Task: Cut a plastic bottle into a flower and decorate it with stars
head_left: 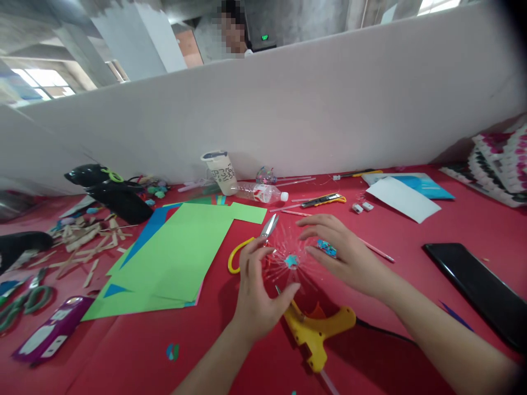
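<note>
A clear plastic piece cut into thin strips that fan out [284,241] lies on the red table, with a blue star [291,261] at its centre. My left hand [259,291] curves around its left side, thumb and fingers apart. On the other side, my right hand [349,255] hovers with spread fingers bent over the strips. Neither hand visibly grips anything; whether fingertips touch the strips is unclear. Blue sequins [326,247] show partly under my right hand. A yellow glue gun [319,329] lies just below my hands. Yellow-handled scissors [236,257] are partly hidden behind my left hand.
Green paper sheets [177,252] lie to the left, near wooden sticks [88,241] and a purple object [53,329]. A cup [222,173], a plastic bottle [259,192] and a utility knife [325,201] are behind. A black phone [473,285] lies right. A person [234,33] is beyond the partition.
</note>
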### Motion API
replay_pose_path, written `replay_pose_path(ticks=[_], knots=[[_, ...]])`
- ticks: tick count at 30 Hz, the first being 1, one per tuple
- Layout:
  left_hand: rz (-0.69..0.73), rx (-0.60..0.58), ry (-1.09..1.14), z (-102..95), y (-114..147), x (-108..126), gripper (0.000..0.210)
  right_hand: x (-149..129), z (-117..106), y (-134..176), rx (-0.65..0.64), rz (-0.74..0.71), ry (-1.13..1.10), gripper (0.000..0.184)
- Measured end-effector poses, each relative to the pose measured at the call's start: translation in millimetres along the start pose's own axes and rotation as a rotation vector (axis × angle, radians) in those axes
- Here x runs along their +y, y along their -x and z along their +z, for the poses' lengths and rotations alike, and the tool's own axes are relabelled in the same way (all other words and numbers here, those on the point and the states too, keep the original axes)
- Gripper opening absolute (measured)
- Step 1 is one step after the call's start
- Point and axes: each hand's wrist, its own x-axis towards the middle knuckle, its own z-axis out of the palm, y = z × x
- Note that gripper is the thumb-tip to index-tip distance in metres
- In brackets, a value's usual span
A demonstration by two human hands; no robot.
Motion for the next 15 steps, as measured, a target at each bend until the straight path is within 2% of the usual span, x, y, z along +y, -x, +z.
replay_pose_path(ticks=[2,4,10,15], knots=[[0.015,-0.024,-0.103,6.2,3,1,0.054,-2,2,0,-0.083,-0.123,0.054,0.032],[-0.002,-0.033,-0.149,10.6,4,-1,0.050,-2,7,1,-0.126,-0.191,0.147,0.037],[-0.057,0.011,-0.143,4.5,-8,-16,0.037,7,9,0,-0.079,-0.141,0.255,0.018],[-0.043,0.096,-0.050,-7.6,-13,-16,0.023,5,3,3,-0.110,-0.065,0.223,0.017]])
